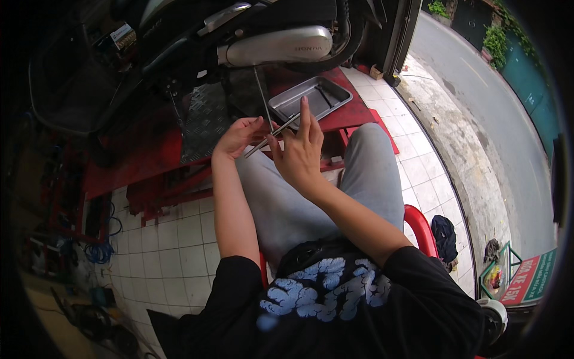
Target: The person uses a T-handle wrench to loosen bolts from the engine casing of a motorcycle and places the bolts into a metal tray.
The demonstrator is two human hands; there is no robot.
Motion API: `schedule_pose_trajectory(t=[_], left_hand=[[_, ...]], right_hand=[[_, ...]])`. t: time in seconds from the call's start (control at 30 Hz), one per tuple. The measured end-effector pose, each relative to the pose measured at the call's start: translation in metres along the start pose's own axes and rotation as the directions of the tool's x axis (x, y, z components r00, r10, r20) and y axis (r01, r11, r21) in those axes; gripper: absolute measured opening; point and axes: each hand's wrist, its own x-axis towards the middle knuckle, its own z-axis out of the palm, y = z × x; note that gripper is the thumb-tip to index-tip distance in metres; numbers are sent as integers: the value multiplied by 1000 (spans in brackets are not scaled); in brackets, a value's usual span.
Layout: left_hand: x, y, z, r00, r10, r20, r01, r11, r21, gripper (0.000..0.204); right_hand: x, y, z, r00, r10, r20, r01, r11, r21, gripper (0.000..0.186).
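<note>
A T-handle wrench (262,96) runs from below the silver engine-side cover (281,46) of a motorbike (173,45) down to my hands, its crossbar slanting between them. My left hand (237,137) has its fingers curled round the wrench where shaft and crossbar meet; the fingertips are partly hidden. Against the crossbar's upper end rests my right hand (301,149), index finger stretched upward and thumb near the bar, without wrapping round it. Just beyond the right hand, a grey metal tray (342,94) holds a dark bar-shaped tool (323,94).
The motorbike stands on a red lift platform (128,170) with a patterned metal plate (206,122). My legs straddle the space before it, on a red chair (420,224). Blue hose (98,252) lies on the left, dark cloth (442,239) on the right, near the street.
</note>
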Motion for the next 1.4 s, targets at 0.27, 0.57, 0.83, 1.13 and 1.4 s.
schedule_pose_trajectory(t=[0.27, 0.57, 0.83, 1.13, 1.4], left_hand=[[5, -12, -5, 996, 14, -91, -10, 999, 51, 33], [4, -6, 23, 988, -42, -147, 22, 990, -138, 35], [18, -39, -13, 998, -45, -38, 35, 971, -237, 39], [14, -19, 10, 997, 65, -36, -72, 960, -271, 38], [9, -19, 1, 996, 86, -33, -90, 980, -175, 46]], right_hand=[[3, -9, 14, 978, -109, -176, 86, 988, -132, 33], [-8, 6, 18, 973, -226, -45, 216, 963, -163, 43], [-15, 6, 25, 957, -288, -21, 283, 951, -123, 41], [-20, -8, 2, 899, 282, 334, -395, 851, 346, 28], [13, -5, 4, 921, 238, 308, -334, 890, 311, 32]])
